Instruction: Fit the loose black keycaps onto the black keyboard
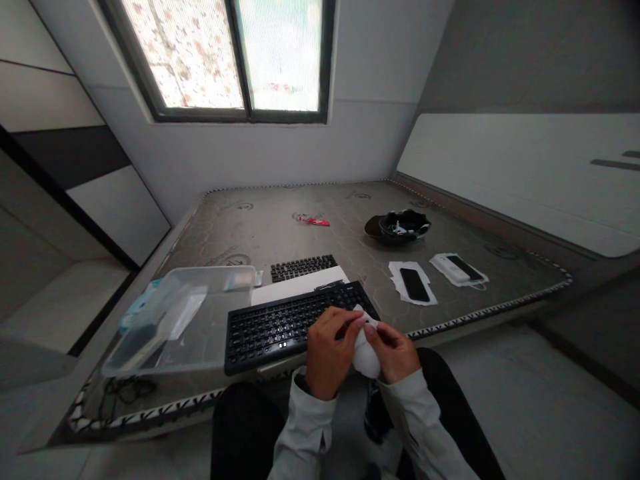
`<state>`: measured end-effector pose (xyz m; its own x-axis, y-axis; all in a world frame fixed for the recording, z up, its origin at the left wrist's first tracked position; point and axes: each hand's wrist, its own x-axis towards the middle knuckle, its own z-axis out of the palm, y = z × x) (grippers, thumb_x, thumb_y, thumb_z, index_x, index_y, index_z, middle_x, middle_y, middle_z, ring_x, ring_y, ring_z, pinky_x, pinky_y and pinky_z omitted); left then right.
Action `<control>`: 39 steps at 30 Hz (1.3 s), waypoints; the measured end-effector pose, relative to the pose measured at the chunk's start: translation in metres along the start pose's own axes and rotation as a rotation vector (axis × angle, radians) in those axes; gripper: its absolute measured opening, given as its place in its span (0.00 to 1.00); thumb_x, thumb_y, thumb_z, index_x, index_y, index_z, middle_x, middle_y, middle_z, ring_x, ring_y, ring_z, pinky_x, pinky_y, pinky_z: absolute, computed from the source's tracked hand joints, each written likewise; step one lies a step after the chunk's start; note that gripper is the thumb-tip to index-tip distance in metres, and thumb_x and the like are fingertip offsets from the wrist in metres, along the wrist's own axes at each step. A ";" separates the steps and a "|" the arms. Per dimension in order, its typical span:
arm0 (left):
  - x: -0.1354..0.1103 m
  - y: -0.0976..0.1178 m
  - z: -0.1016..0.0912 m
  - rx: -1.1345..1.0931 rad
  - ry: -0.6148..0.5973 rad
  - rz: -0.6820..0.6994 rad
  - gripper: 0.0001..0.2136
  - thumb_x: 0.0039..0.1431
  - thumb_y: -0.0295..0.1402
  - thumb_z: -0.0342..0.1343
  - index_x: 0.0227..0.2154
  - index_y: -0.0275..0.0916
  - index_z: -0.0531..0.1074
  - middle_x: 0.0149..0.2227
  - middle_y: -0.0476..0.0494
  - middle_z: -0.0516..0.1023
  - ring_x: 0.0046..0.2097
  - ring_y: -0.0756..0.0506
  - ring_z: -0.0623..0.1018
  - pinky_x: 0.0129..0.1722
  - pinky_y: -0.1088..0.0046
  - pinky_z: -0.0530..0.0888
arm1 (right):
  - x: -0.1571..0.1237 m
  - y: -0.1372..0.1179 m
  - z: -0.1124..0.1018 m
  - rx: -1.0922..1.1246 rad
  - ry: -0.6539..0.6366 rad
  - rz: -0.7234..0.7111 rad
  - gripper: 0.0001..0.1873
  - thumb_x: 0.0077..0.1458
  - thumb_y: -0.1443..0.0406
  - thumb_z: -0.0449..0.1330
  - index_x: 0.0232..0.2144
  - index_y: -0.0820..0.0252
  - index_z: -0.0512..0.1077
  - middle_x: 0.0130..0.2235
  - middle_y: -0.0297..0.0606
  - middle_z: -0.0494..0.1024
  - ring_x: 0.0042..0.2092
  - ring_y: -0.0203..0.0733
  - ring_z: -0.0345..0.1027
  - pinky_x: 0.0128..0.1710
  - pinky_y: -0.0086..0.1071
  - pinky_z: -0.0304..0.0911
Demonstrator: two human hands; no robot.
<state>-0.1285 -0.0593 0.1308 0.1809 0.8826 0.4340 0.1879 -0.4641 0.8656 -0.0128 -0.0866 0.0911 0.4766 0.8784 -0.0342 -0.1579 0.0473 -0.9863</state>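
My left hand [327, 353] and my right hand [395, 350] are both closed on a white cloth or wipe [365, 353], held between them just in front of the near right corner of a black keyboard [295, 323]. The left fingers pinch the cloth's upper edge over the keyboard's lower right keys. The keyboard lies on a mattress-like surface [280, 227] near its front edge. White sleeves cover both of my forearms.
A clear plastic bin [185, 320] stands left of the keyboard. Behind it lie a white board [300, 283] and a second black keyboard [303, 267]. To the right are two phones on white wrappers [414, 283] [460, 269], a black cap [400, 227] and a red packet [313, 220].
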 end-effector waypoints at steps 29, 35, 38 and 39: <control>0.009 -0.038 -0.013 -0.447 0.078 -0.534 0.17 0.47 0.45 0.60 0.33 0.35 0.76 0.29 0.46 0.76 0.21 0.55 0.70 0.20 0.80 0.64 | 0.010 0.017 -0.005 0.249 0.076 0.130 0.21 0.35 0.58 0.71 0.33 0.60 0.75 0.31 0.38 0.81 0.31 0.39 0.74 0.29 0.27 0.68; 0.012 -0.047 -0.026 -0.462 0.197 -0.549 0.18 0.46 0.46 0.60 0.33 0.35 0.74 0.29 0.47 0.75 0.20 0.56 0.69 0.19 0.81 0.63 | 0.038 0.044 0.007 0.232 0.009 0.195 0.24 0.31 0.56 0.71 0.32 0.61 0.73 0.31 0.38 0.80 0.31 0.41 0.74 0.30 0.29 0.69; 0.013 -0.051 -0.034 -0.511 0.287 -0.524 0.17 0.47 0.45 0.60 0.34 0.36 0.73 0.30 0.50 0.74 0.21 0.57 0.68 0.20 0.81 0.63 | 0.059 0.057 0.040 0.247 -0.043 0.195 0.26 0.27 0.57 0.72 0.31 0.60 0.72 0.30 0.37 0.79 0.31 0.40 0.73 0.29 0.29 0.68; 0.013 -0.052 -0.037 -0.530 0.337 -0.514 0.17 0.47 0.45 0.60 0.35 0.36 0.72 0.30 0.50 0.73 0.21 0.57 0.68 0.20 0.82 0.63 | 0.066 0.060 0.054 0.250 -0.058 0.200 0.26 0.26 0.57 0.72 0.31 0.60 0.71 0.29 0.37 0.79 0.30 0.40 0.73 0.27 0.29 0.68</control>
<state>-0.1720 -0.0210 0.1004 -0.1198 0.9902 -0.0710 -0.3294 0.0278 0.9438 -0.0379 -0.0001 0.0384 0.3658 0.9074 -0.2069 -0.4543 -0.0199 -0.8906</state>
